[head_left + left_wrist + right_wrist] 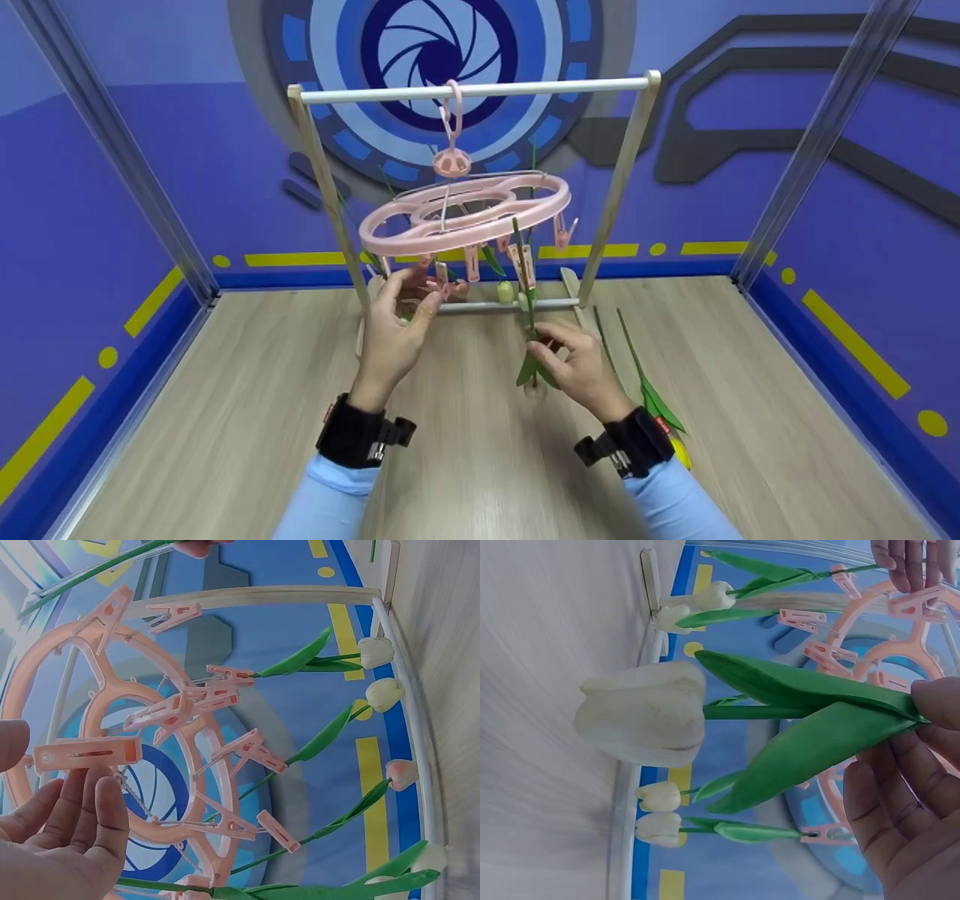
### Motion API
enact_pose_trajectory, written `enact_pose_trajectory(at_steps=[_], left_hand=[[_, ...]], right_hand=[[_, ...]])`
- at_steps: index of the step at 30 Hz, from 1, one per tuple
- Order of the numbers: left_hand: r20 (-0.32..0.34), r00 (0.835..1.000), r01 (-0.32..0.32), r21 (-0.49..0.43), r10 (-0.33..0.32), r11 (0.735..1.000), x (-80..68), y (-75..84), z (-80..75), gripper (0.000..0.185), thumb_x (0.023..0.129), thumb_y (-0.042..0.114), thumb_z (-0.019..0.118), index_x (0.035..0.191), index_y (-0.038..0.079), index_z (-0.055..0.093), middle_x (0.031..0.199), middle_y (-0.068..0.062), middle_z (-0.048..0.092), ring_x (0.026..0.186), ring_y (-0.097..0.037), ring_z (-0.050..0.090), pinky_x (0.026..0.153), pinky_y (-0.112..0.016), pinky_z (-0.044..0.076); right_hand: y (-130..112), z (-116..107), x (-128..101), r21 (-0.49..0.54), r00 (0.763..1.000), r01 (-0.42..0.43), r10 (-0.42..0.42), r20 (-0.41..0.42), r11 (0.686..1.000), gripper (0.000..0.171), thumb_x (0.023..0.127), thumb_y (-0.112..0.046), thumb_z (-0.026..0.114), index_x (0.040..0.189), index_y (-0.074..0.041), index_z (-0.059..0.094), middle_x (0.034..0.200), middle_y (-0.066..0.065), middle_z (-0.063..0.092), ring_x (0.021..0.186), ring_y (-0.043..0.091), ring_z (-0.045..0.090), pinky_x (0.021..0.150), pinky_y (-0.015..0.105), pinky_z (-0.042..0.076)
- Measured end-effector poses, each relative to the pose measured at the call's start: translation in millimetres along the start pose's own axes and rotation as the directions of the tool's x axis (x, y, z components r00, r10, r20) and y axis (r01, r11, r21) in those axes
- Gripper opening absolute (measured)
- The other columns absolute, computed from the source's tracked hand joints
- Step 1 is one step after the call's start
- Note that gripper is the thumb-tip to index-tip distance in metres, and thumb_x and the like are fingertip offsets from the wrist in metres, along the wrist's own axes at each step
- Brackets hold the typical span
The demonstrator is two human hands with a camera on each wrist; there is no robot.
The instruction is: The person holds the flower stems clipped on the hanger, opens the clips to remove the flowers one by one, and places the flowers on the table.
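A pink round hanging rack (465, 238) carries several clothespins. My left hand (394, 334) is at its near left edge, thumb and fingertips at a pink clothespin (88, 754). My right hand (581, 364) pinches the green stem of an artificial white tulip (641, 714) just beyond its leaves. The tulip hangs head down, its stem (516, 251) pointing up in front of the rack's right half. Behind, white tulips (384, 695) and a pinkish tulip (403, 774) hang head down from the rack.
A wooden frame (626, 161) with a white top bar (551, 86) bears the rack by its hook (454, 112). On the table right of my right hand lies a tulip with green leaves (656, 405) and a yellow head (681, 452), beside another stem (604, 337). Blue walls enclose the table.
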State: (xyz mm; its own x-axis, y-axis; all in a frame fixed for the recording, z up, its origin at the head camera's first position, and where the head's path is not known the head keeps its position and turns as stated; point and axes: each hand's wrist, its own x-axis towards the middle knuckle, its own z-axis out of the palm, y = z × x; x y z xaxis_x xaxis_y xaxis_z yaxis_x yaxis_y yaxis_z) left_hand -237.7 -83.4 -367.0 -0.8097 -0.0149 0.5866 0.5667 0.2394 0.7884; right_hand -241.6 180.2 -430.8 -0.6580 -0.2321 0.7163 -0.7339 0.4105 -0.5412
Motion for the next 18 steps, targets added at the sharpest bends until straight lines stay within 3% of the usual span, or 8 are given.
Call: enact_pose_trajectory(at_steps=[8,12,18], left_hand=[[-0.035,0.998,-0.049,0.064,0.051,0.997,-12.5,3.5,-1.4,0.035,0.099,0.008,0.069,0.132,-0.002,0.061,0.116,-0.014,0.066,0.106,-0.025,0.064,0.084,-0.031,0.052],[-0.031,0.996,-0.075,0.097,0.078,0.992,-19.0,6.5,-2.2,0.034,0.1,0.008,0.067,0.131,-0.002,0.061,0.12,-0.015,0.065,0.108,-0.028,0.064,0.085,-0.034,0.054],[-0.026,0.989,-0.141,0.189,0.148,0.972,-28.1,9.8,-2.4,0.033,0.1,0.008,0.067,0.132,-0.001,0.062,0.123,-0.014,0.064,0.107,-0.027,0.063,0.085,-0.039,0.054]], right_hand=[[-1.2,-5.6,-7.5,0.011,0.999,0.024,-0.024,-0.033,1.0,0.019,0.09,0.006,0.074,0.107,-0.003,0.076,0.092,0.003,0.072,0.078,0.018,0.065,0.066,0.026,0.053],[-2.2,-10.5,-12.4,-0.001,0.997,0.041,-0.041,-0.059,0.999,0.023,0.09,0.006,0.074,0.111,-0.003,0.076,0.095,0.005,0.074,0.078,0.018,0.065,0.071,0.019,0.051],[-2.8,-17.9,-18.3,0.003,0.995,0.027,-0.026,-0.093,1.0,0.024,0.088,0.009,0.074,0.111,-0.001,0.076,0.092,0.008,0.073,0.077,0.017,0.064,0.073,0.015,0.049]])
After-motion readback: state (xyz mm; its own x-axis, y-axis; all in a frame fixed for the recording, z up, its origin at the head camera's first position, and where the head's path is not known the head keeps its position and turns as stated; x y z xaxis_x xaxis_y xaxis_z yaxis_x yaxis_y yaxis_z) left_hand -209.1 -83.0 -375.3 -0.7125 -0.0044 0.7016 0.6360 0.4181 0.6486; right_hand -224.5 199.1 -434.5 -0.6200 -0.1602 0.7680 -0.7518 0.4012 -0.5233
